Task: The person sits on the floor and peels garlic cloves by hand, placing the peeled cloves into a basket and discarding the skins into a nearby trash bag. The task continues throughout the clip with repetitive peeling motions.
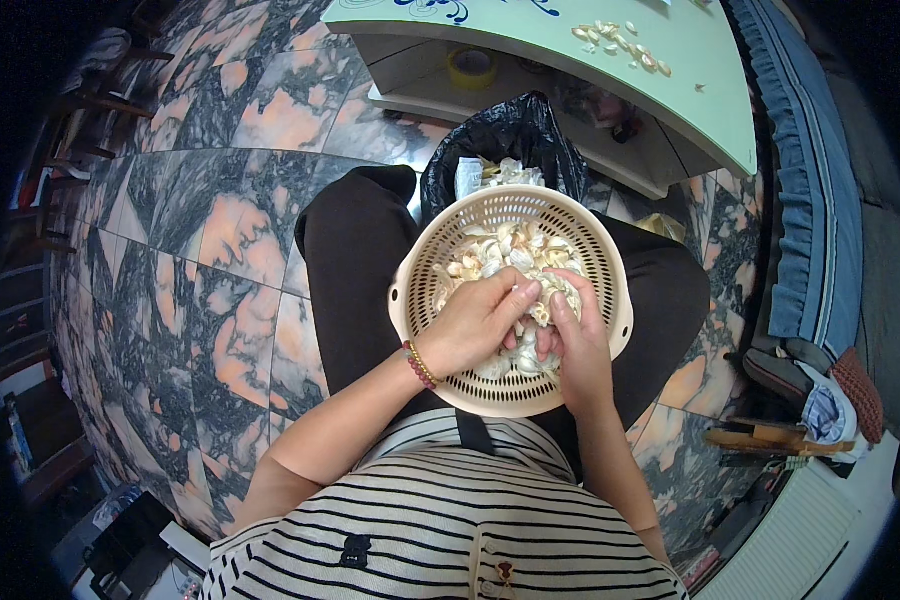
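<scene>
A beige perforated plastic basket [418, 262] rests on my lap, holding garlic cloves [487, 247], loose skins and several whole bulbs [529, 356]. Over its middle, my left hand [484, 315] and my right hand [585, 337] grip one garlic bulb [559, 296] between them. Both thumbs press on the bulb from either side. The fingers beneath it are partly hidden. A beaded bracelet [420, 365] circles my left wrist.
Beyond the basket stands a bin with a black plastic bag [487, 124], garlic skins inside. A pale green table [690, 105] carries peeled cloves [619, 43]; yellow tape [472, 69] sits on its lower shelf. A sofa with a blue cover [810, 225] flanks the right side.
</scene>
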The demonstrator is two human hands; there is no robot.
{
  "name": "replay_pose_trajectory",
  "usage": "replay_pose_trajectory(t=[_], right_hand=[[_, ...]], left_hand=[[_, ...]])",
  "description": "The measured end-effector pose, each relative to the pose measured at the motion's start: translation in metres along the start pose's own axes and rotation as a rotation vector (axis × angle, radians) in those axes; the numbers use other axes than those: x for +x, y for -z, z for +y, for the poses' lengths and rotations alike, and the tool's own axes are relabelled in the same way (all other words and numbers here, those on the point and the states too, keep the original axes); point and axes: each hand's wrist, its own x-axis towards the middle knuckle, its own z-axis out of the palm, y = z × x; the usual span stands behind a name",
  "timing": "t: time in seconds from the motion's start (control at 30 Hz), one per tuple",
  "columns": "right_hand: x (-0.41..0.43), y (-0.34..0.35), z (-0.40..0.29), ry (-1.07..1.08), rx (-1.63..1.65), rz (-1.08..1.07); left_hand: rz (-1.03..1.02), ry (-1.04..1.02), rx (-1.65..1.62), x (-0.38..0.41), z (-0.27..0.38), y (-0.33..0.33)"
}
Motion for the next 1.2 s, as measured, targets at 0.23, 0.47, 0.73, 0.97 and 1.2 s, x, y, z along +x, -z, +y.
replay_pose_trajectory(t=[0.23,0.47,0.73,0.97,1.2], right_hand=[[0.006,-0.010,0.022,0.231,-0.376,0.206],[0.011,-0.010,0.007,0.468,-0.501,0.227],[0.017,-0.023,0.008,0.522,-0.559,0.289],[0.015,-0.019,0.020,0.514,-0.488,0.290],[0.014,-0.020,0.026,0.393,-0.190,0.231]], left_hand=[[0.022,-0.022,0.083,0.000,0.007,-0.012],[0.399,-0.300,0.646,0.003,0.004,-0.024],[0.402,-0.336,0.438,0.012,-0.002,-0.027],[0.350,-0.350,0.354,0.011,-0.007,-0.028],[0.352,-0.294,0.253,0.007,-0.013,-0.028]])
